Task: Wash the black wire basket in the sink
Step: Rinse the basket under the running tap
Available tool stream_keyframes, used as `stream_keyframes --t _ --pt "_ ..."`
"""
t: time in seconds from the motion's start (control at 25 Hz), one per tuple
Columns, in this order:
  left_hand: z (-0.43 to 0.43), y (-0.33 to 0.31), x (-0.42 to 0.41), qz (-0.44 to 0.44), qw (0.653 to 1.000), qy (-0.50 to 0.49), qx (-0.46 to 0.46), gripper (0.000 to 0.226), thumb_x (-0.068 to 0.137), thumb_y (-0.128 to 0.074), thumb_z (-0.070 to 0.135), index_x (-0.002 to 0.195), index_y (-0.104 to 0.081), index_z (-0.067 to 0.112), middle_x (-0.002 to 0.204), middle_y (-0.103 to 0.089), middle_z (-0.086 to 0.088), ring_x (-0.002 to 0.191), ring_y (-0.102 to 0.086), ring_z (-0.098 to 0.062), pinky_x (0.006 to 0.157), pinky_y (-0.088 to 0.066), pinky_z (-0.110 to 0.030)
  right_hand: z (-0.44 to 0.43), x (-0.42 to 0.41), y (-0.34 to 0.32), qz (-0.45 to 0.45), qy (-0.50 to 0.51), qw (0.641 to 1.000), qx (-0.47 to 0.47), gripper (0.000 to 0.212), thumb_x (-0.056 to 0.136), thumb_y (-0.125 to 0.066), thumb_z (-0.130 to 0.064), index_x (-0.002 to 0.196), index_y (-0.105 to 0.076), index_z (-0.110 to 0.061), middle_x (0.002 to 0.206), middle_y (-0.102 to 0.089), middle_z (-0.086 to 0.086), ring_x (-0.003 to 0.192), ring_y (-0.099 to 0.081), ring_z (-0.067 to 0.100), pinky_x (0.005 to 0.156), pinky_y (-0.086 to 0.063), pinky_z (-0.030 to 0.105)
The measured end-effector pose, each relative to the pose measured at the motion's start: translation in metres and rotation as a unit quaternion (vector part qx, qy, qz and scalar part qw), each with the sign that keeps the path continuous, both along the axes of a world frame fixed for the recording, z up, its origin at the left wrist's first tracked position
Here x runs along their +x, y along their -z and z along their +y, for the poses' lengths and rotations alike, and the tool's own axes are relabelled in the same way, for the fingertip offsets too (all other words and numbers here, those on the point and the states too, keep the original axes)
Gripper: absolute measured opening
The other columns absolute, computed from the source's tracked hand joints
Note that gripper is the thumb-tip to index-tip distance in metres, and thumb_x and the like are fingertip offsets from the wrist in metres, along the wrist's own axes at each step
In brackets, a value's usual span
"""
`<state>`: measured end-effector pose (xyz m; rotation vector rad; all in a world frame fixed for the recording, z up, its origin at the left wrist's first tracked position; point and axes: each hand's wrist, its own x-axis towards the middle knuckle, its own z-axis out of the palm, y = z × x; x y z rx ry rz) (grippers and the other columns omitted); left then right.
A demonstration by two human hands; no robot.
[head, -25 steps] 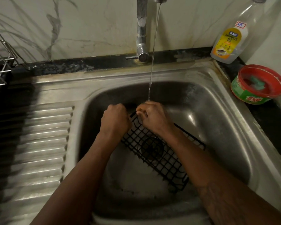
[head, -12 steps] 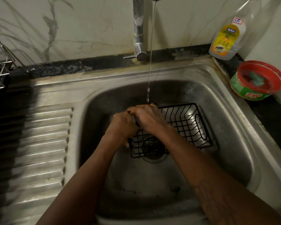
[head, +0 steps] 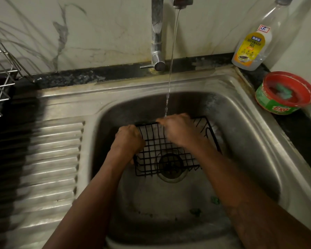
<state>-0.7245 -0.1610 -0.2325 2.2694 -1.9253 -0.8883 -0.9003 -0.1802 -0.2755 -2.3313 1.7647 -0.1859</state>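
Basket [head: 162,151] now flatter, hands [head: 127,141] farther apart.

Home kitchen: steel sink [head: 250,112] with drainboard, running tap [head: 157,42], dishwash gel bottle [head: 253,45], marble-look backsplash.

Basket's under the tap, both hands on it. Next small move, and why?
Probably shift the black wire basket a little so the water stream hits the mesh: it now lands on the right hand at the far rim. The left hand grips the left edge, so both hands can slide it over the sink drain.
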Motion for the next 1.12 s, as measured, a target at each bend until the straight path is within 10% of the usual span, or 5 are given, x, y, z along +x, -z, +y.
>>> stream_keyframes --t 0.32,0.52,0.84,1.12 --pt "0.0 -0.001 0.006 -0.023 0.999 0.0 0.025 0.014 0.09 -0.067 0.015 0.086 -0.055 0.011 0.106 -0.064 -0.015 0.093 -0.066 -0.029 0.077 -0.056 -0.033 0.01 -0.029 -0.003 -0.122 0.029 0.991 0.051 0.034 0.104 -0.05 -0.014 0.132 -0.066 -0.024 0.123 -0.072 0.006 0.093 -0.068 0.015 0.081 -0.056 0.03" --pt "-0.002 0.001 0.007 -0.022 0.999 -0.006 0.029 0.01 0.089 -0.066 0.013 0.09 -0.058 0.007 0.106 -0.065 -0.014 0.091 -0.068 -0.03 0.068 -0.055 -0.03 0.01 -0.078 -0.011 -0.061 0.163 0.984 0.038 0.038 0.096 -0.059 -0.014 0.13 -0.069 -0.03 0.127 -0.071 0.004 0.115 -0.064 0.022 0.106 -0.048 0.04" --pt "0.008 -0.002 -0.005 0.045 0.999 -0.006 0.029 0.015 0.092 -0.065 0.015 0.095 -0.067 0.0 0.091 -0.07 -0.015 0.08 -0.072 -0.032 0.058 -0.053 -0.029 0.007 0.043 0.0 -0.083 -0.059 0.995 0.004 0.035 0.097 -0.058 -0.013 0.129 -0.066 -0.027 0.121 -0.072 0.003 0.104 -0.069 0.023 0.092 -0.057 0.041" --pt "0.001 -0.002 0.006 0.017 0.998 -0.039 0.038 0.011 0.091 -0.066 0.014 0.092 -0.061 0.005 0.097 -0.065 -0.013 0.08 -0.07 -0.027 0.064 -0.061 -0.031 0.012 -0.087 -0.01 -0.157 0.141 0.976 0.058 0.029 0.103 -0.057 -0.022 0.127 -0.07 -0.032 0.131 -0.07 -0.001 0.118 -0.063 0.018 0.1 -0.045 0.031"
